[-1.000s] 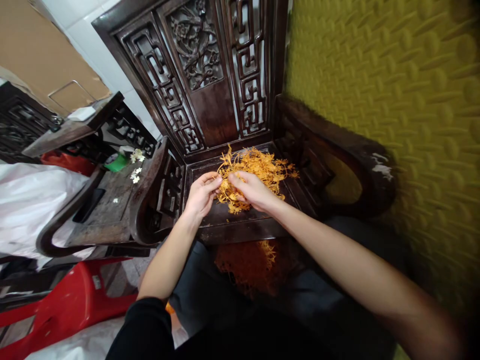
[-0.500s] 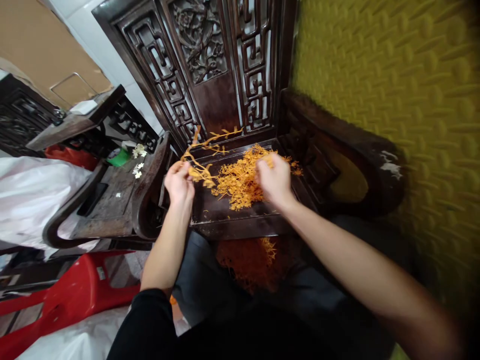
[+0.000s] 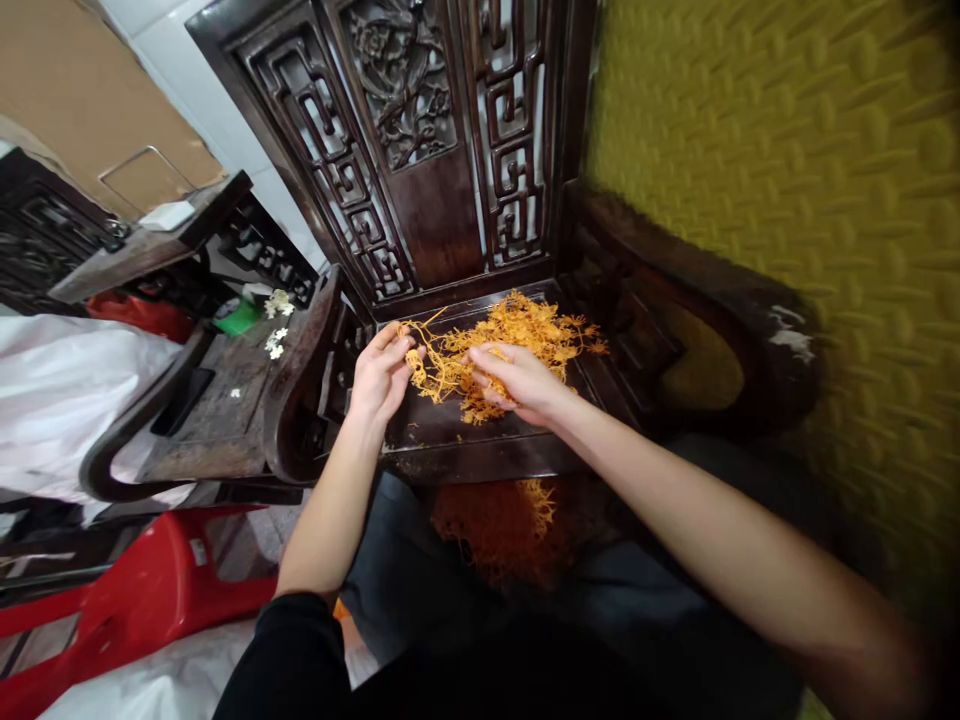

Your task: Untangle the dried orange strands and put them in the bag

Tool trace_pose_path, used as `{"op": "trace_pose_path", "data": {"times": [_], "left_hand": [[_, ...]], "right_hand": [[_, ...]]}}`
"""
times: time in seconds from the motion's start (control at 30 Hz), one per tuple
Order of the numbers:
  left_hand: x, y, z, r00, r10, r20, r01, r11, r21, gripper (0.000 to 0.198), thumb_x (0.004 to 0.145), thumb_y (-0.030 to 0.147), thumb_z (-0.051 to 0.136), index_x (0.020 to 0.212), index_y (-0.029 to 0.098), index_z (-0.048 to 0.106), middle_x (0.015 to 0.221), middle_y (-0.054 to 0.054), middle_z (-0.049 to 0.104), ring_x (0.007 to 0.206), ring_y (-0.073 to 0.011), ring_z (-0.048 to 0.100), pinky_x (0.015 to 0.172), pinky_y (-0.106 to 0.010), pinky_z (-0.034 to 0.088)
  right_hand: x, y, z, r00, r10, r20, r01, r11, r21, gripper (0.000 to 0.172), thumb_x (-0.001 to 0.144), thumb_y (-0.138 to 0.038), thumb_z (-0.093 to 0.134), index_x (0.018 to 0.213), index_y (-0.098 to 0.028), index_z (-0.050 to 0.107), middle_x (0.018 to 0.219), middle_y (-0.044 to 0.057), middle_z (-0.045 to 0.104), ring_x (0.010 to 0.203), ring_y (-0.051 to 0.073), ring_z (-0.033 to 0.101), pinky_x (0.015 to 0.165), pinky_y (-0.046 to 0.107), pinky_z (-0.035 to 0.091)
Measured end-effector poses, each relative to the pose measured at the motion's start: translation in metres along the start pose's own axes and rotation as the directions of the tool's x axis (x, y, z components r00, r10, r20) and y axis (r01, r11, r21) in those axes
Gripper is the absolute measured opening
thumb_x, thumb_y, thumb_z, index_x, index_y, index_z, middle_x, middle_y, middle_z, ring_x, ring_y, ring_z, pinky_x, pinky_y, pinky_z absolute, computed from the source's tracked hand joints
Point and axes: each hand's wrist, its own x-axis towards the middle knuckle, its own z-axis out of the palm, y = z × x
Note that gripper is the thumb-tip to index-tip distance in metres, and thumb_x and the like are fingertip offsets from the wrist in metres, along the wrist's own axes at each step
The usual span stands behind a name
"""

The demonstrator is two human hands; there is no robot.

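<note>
A heap of thin orange strands [image 3: 525, 335] lies on the seat of a dark carved wooden chair [image 3: 442, 440]. My left hand [image 3: 381, 375] pinches a small tangle of strands at the heap's left edge. My right hand [image 3: 517, 382] rests on the near side of the heap, fingers curled over strands. A second mass of orange strands [image 3: 495, 525] sits lower down, under the seat's front edge, near my lap.
A second dark wooden chair [image 3: 217, 410] with small white flowers [image 3: 274, 340] stands to the left. A red plastic stool [image 3: 127, 600] and white sheeting [image 3: 60, 390] are at lower left. A yellow textured wall [image 3: 787, 180] fills the right.
My left hand had pulled a long strand out to the left and up; it has come back to the heap. My right hand has moved nearer, onto the heap's front.
</note>
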Motion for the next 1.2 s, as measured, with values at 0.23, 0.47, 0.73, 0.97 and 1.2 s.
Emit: {"op": "trace_pose_path", "data": {"times": [0.23, 0.47, 0.73, 0.97, 1.2], "left_hand": [[-0.005, -0.009, 0.003, 0.998, 0.02, 0.061, -0.027, 0.993, 0.114, 0.021, 0.063, 0.004, 0.08, 0.076, 0.018, 0.072, 0.097, -0.004, 0.073, 0.092, -0.0146, 0.069, 0.082, -0.026, 0.056], [-0.037, -0.012, 0.029, 0.896, 0.076, 0.438, -0.38, 0.643, 0.665, 0.015, 0.084, 0.021, 0.065, 0.082, 0.02, 0.08, 0.103, -0.007, 0.067, 0.102, -0.0203, 0.062, 0.094, -0.036, 0.049], [-0.046, -0.036, 0.041, 0.809, 0.274, 0.52, -0.583, 0.272, 0.765, 0.003, 0.084, 0.019, 0.072, 0.083, 0.017, 0.075, 0.095, -0.006, 0.064, 0.091, -0.0173, 0.063, 0.086, -0.033, 0.051], [-0.041, -0.049, 0.045, 0.784, 0.362, 0.505, -0.602, 0.239, 0.762, 0.011, 0.08, 0.011, 0.068, 0.072, 0.018, 0.069, 0.087, -0.003, 0.064, 0.082, -0.0153, 0.062, 0.079, -0.031, 0.051], [-0.036, -0.054, 0.045, 0.811, 0.352, 0.468, -0.569, 0.283, 0.772, 0.013, 0.076, 0.01, 0.068, 0.067, 0.018, 0.063, 0.084, -0.002, 0.062, 0.074, -0.0133, 0.057, 0.07, -0.028, 0.048]], "right_hand": [[-0.005, -0.017, -0.006, 0.981, -0.015, 0.196, -0.032, 0.972, 0.231, 0.04, 0.086, -0.059, 0.067, 0.086, -0.021, 0.055, 0.062, -0.005, 0.051, 0.037, 0.004, 0.039, 0.031, 0.018, 0.014], [-0.002, -0.007, -0.002, 0.978, -0.209, -0.008, 0.209, 0.978, 0.011, 0.038, 0.082, -0.054, 0.073, 0.087, -0.019, 0.059, 0.072, -0.001, 0.063, 0.044, 0.007, 0.051, 0.033, 0.019, 0.02], [0.005, 0.01, -0.002, 0.809, -0.566, -0.158, 0.42, 0.745, -0.519, 0.02, 0.086, -0.038, 0.071, 0.087, -0.019, 0.065, 0.085, 0.002, 0.069, 0.074, 0.016, 0.063, 0.069, 0.031, 0.05], [0.0, 0.009, -0.001, 0.721, -0.67, -0.18, 0.342, 0.569, -0.748, 0.017, 0.086, -0.035, 0.069, 0.083, -0.019, 0.063, 0.084, 0.005, 0.072, 0.076, 0.02, 0.065, 0.072, 0.034, 0.047], [-0.001, 0.013, 0.002, 0.64, -0.756, -0.135, 0.372, 0.458, -0.807, 0.023, 0.094, -0.04, 0.062, 0.084, -0.02, 0.055, 0.079, 0.004, 0.066, 0.072, 0.018, 0.061, 0.068, 0.033, 0.044]]}}
